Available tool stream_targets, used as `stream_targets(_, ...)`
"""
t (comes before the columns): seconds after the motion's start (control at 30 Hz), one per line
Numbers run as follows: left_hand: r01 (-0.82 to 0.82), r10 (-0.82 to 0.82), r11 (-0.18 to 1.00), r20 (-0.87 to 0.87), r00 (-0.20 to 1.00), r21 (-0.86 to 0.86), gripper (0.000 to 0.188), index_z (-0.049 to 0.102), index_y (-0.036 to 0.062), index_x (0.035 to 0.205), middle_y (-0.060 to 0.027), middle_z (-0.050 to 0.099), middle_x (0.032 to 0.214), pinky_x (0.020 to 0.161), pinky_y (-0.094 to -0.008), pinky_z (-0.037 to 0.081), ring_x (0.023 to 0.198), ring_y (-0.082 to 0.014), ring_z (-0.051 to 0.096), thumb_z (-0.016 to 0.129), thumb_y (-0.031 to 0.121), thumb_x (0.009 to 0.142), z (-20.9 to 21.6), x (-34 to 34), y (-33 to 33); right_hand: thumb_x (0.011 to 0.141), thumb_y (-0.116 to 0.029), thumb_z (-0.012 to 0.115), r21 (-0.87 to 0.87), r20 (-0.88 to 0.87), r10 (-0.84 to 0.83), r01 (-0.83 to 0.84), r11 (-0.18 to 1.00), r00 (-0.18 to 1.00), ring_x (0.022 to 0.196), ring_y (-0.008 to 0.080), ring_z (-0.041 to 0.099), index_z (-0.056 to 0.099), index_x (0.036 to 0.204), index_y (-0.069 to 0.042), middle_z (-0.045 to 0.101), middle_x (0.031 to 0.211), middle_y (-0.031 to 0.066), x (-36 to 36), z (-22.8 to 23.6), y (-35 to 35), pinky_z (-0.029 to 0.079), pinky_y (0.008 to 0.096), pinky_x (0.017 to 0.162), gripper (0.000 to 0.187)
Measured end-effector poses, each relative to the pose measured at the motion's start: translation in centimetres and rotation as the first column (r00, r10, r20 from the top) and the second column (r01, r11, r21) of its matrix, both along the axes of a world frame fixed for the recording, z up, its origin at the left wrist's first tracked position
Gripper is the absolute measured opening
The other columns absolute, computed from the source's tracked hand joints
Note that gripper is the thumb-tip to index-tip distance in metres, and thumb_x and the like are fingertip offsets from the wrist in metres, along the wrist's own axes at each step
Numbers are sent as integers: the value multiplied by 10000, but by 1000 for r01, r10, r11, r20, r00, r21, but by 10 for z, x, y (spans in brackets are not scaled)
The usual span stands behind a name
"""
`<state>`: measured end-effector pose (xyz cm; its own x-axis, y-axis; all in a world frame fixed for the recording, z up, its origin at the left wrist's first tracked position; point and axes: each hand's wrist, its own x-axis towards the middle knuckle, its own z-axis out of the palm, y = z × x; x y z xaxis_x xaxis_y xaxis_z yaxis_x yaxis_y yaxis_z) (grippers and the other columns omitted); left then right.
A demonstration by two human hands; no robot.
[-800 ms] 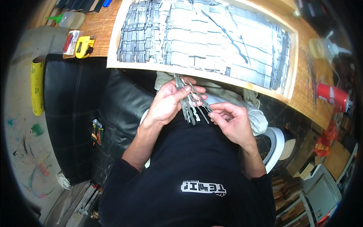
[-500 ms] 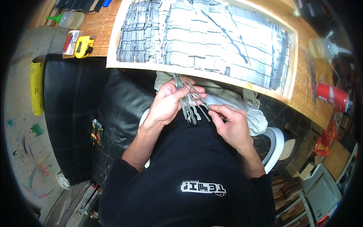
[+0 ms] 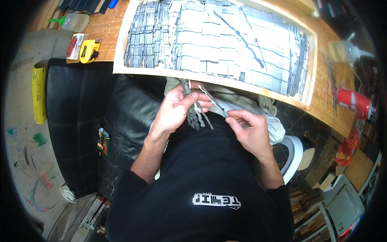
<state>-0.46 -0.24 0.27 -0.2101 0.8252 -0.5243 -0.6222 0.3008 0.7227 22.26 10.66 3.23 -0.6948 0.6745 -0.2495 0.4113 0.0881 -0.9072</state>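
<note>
Head view: the left hand [image 3: 174, 111] has its grip closed round a bundle of thin grey strips [image 3: 195, 115], held over the lap just near the counter [image 3: 109, 30]. The right hand [image 3: 252, 133] pinches one strip [image 3: 213, 101] by its lower end. Likely risk: the loosely fanned bundle slipping apart. The strips look flat, narrow, dull grey, notched at the ends

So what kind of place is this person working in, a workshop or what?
Most likely a craft or art workshop. A framed panel covered in rows of grey strips lies on a wooden workbench, with a glue bottle and a yellow tape measure beside it, and paint smears on the floor.
</note>
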Motion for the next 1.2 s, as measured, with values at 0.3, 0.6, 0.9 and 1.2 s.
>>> stream_targets(0.3, 406, -66, 914, -993, 101, -19, 475, 635, -35, 1197, -194, 683, 976, 795, -416, 564, 863, -372, 692, 574, -185, 751, 44, -3, -14, 952, -47, 793, -780, -26, -83, 32, 625, 996, 776, 157, 759, 742, 1165, 57, 792, 940, 146, -3, -10, 21, 647, 286, 684, 242)
stream_targets(0.6, 506, -3, 858, -986, -165, -87, 430, 657, -37, 1189, -130, 605, 887, 784, -409, 534, 823, -305, 630, 649, -51, 759, 30, 0, -13, 992, -48, 743, -990, -131, -323, -107, 90, 937, 795, 179, 761, 710, 1194, 39, 775, 1017, 165, -10, -29, 8, 673, 299, 699, 222)
stream_targets(0.9, 447, 203, 881, -977, -59, 156, 472, 637, -51, 1112, -171, 594, 854, 723, -450, 539, 784, -363, 631, 653, -129, 647, 0, -6, -14, 1019, -77, 720, -992, -122, -381, -122, 24, 917, 863, 205, 777, 701, 1197, 25, 769, 1039, 164, -27, -19, -18, 674, 313, 760, 206)
stream_targets(1.2, 21, 124, 988, -877, 464, 151, 166, 601, -12, 1123, -178, 685, 915, 745, -385, 566, 805, -275, 699, 611, -87, 976, -2, -7, -24, 988, -45, 757, -801, -137, -244, 38, 597, 960, 845, 178, 773, 701, 1245, 70, 788, 976, 155, -27, -17, -22, 642, 291, 773, 287)
